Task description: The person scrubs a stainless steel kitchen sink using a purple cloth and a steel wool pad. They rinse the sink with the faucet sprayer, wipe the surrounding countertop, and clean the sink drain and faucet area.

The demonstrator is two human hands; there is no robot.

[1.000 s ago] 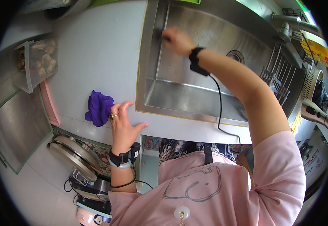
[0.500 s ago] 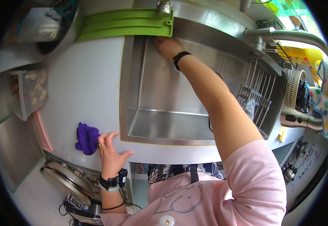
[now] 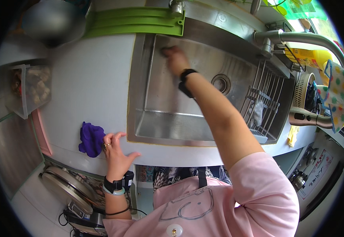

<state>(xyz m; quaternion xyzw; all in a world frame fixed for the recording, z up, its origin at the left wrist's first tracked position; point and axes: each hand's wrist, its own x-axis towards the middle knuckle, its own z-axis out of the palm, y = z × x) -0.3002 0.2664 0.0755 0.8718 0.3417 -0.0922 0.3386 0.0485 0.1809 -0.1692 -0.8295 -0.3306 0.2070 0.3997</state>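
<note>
My right hand (image 3: 176,61) reaches into the stainless steel sink (image 3: 168,98), low over its floor at the far left. Its fingers are curled round a small dark thing (image 3: 165,51), blurred by motion and too unclear to name. On the white counter, by the sink's near left corner, my left hand (image 3: 117,154) rests with thumb and fingers apart and nothing in it. Right beside its fingertips lies a crumpled purple cloth (image 3: 91,139).
A green ridged tray (image 3: 136,21) spans the sink's far left edge. The drain (image 3: 221,84), a wire rack (image 3: 265,102) and the tap (image 3: 298,37) are to the right. A clear plastic container (image 3: 31,87) and a round metal vessel (image 3: 53,21) stand left.
My right hand has come out from beside the green tray's edge, slightly nearer, with the dark thing now showing. The drain is uncovered by the arm. My left hand stays by the cloth.
</note>
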